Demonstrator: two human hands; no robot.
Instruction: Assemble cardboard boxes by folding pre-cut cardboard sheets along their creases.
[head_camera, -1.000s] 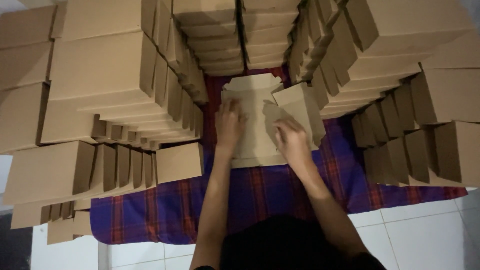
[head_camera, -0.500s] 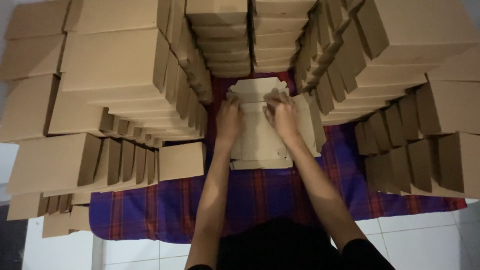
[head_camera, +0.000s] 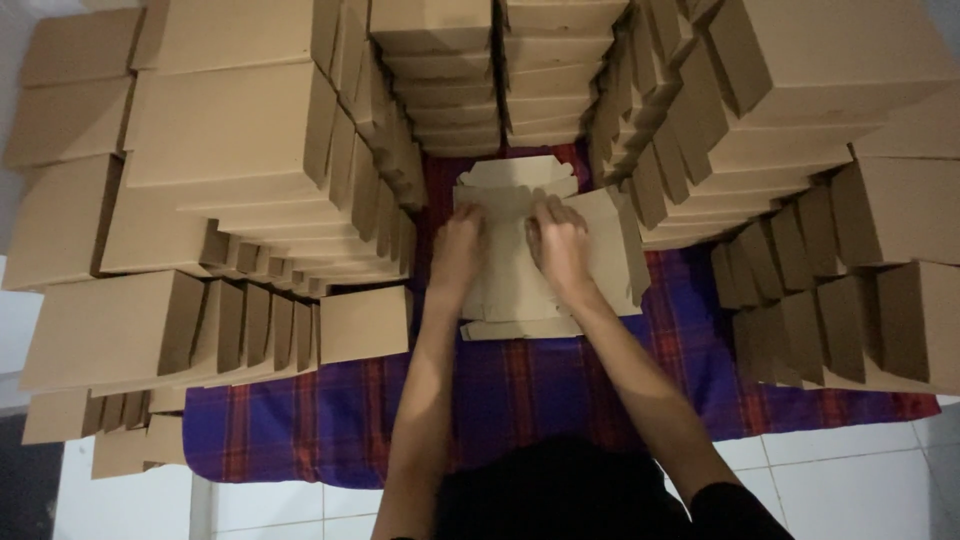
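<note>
A flat brown cardboard box blank (head_camera: 512, 285) lies on a small pile of similar blanks (head_camera: 520, 327) on a blue and red checked cloth (head_camera: 520, 390). My left hand (head_camera: 458, 246) presses on the blank's left part, fingers bent over a fold. My right hand (head_camera: 558, 243) presses beside it on the middle. A raised side panel (head_camera: 615, 250) of the blank stands at the right of my right hand. The blank's tabbed far flap (head_camera: 518, 176) lies flat beyond my fingers.
Stacks of folded brown cardboard boxes ring the spot: tall piles at the left (head_camera: 230, 150), at the back (head_camera: 500, 80) and at the right (head_camera: 800, 120). One box (head_camera: 365, 323) stands just left of my left forearm. White floor tiles (head_camera: 860, 480) show near me.
My right hand has slid left from the raised side panel toward the middle of the blank. Both hands now sit close together, pressing down. The view has shifted slightly.
</note>
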